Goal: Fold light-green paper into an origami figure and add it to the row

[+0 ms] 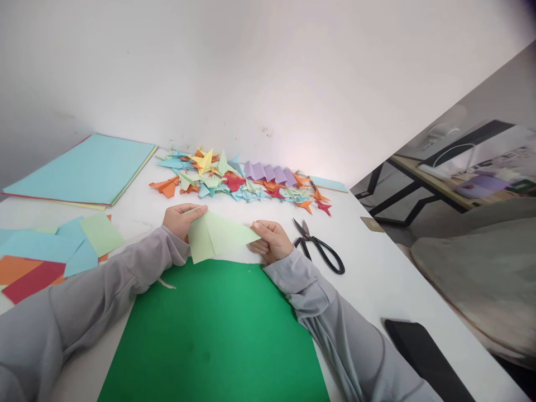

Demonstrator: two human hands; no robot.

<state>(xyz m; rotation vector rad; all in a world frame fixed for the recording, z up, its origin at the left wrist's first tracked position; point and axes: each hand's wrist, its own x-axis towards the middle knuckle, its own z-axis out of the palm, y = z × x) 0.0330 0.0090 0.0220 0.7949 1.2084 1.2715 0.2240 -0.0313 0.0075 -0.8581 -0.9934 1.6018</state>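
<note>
A pale green sheet of paper [218,235], partly folded and creased, is held up between both hands just over the far edge of a green mat [226,329]. My left hand [181,220] pinches its upper left corner, thumb on top. At the pointed right end, my right hand [272,240] grips the paper between thumb and fingers. Close to the right hand, black-handled scissors [320,245] lie on the table with the blades slightly apart.
Folded paper figures in several colours [234,181] lie along the wall, with a purple pleated strip [270,173] among them. A stack of large coloured sheets [84,170] sits at left, smaller cut papers [46,251] nearer. A black flat object [422,352] rests at right.
</note>
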